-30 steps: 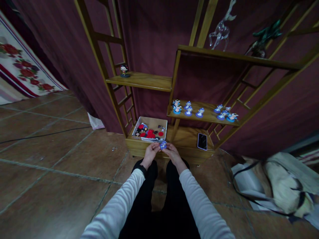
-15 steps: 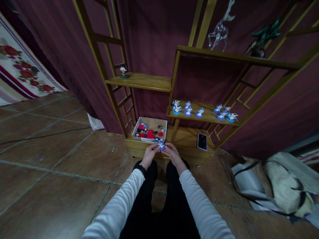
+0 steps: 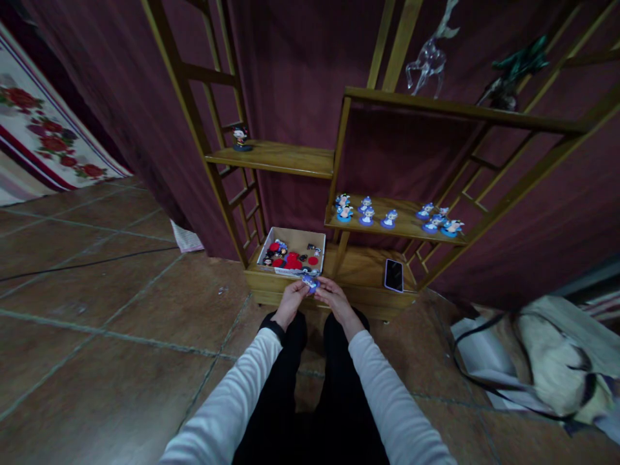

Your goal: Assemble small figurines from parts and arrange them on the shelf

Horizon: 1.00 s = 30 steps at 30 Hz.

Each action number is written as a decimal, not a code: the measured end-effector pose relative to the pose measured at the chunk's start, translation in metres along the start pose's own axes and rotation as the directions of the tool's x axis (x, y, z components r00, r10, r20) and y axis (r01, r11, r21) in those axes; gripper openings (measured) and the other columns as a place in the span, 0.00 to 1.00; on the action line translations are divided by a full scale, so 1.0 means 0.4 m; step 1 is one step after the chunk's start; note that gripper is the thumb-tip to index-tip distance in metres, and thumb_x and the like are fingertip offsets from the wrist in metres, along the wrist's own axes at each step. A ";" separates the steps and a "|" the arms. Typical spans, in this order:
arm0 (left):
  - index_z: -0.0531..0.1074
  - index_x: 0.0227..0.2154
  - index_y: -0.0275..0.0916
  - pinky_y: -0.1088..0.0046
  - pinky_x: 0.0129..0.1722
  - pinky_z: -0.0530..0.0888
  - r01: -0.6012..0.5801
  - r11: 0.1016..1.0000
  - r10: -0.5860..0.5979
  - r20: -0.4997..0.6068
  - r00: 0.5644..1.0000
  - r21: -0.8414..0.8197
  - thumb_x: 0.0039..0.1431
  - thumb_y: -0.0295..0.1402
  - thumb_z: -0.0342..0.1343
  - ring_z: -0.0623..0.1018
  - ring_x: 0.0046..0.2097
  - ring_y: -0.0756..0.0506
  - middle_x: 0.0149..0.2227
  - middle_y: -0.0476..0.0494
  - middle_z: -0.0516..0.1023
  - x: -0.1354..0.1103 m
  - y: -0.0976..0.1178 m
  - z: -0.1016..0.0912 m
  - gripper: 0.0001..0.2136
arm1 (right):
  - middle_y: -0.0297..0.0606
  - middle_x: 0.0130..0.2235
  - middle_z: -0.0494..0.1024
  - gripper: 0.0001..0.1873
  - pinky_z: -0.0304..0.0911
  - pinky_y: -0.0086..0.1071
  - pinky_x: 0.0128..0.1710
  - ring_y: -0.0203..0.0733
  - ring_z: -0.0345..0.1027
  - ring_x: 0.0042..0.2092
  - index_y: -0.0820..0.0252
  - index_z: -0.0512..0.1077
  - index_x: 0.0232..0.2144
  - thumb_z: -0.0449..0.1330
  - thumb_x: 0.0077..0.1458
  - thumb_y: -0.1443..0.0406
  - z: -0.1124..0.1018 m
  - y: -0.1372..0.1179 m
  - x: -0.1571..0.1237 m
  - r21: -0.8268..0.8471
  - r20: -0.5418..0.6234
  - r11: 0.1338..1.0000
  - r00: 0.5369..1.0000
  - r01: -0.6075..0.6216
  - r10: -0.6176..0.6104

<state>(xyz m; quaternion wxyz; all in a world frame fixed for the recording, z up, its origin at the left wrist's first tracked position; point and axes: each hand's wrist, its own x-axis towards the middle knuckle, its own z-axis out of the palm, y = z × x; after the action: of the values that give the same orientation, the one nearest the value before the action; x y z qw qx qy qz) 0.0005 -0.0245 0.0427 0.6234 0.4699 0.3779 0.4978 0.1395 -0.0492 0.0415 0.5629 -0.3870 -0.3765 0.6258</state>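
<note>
Shifted slightly leftward since the earlier frame, the small blue figurine is pinched between the fingertips of the left hand and right hand, just in front of the cardboard box.

Both arms in white sleeves stretched forward and converging, left hand and right hand side by side far from the body, fingers curled, fingertips pinched and nearly touching
</note>
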 end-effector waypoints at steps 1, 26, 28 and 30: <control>0.76 0.31 0.34 0.71 0.35 0.69 0.001 1.000 -0.001 0.008 1.000 -0.002 0.42 0.38 0.62 0.75 0.32 0.47 0.29 0.42 0.78 0.000 0.000 -0.001 0.14 | 0.35 0.38 0.76 0.25 0.63 0.38 0.43 0.41 0.70 0.39 0.54 0.71 0.42 0.66 0.38 0.61 0.000 0.001 0.001 -0.007 0.005 1.000 1.000 0.001 -0.001; 0.73 0.40 0.34 0.65 0.44 0.70 0.097 0.976 -0.083 0.079 0.993 -0.196 0.45 0.37 0.62 0.76 0.41 0.44 0.39 0.38 0.77 -0.008 0.017 0.000 0.18 | 0.34 0.37 0.75 0.22 0.64 0.36 0.41 0.39 0.69 0.38 0.55 0.70 0.38 0.66 0.38 0.59 0.001 0.006 0.005 -0.066 -0.040 0.998 0.999 0.016 -0.019; 0.73 0.38 0.34 0.65 0.45 0.70 0.117 0.969 -0.101 0.084 0.991 -0.216 0.46 0.36 0.62 0.76 0.41 0.44 0.39 0.38 0.77 -0.008 0.018 -0.005 0.16 | 0.33 0.36 0.75 0.22 0.64 0.36 0.41 0.39 0.69 0.38 0.55 0.69 0.39 0.66 0.38 0.59 0.000 0.007 0.006 -0.079 -0.032 0.997 0.999 0.026 -0.028; 0.74 0.37 0.34 0.65 0.44 0.71 0.133 0.961 -0.116 0.084 0.990 -0.241 0.46 0.35 0.61 0.76 0.39 0.45 0.38 0.39 0.78 -0.007 0.017 -0.010 0.15 | 0.32 0.35 0.75 0.22 0.64 0.35 0.40 0.39 0.69 0.37 0.54 0.69 0.39 0.66 0.37 0.60 0.000 0.009 0.007 -0.085 -0.031 0.996 0.999 0.035 -0.038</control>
<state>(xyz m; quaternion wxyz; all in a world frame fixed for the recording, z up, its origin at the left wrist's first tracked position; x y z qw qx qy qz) -0.0055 -0.0261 0.0482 0.7194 0.3813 0.3204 0.4841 0.1379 -0.0466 0.0382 0.5633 -0.4136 -0.4007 0.5925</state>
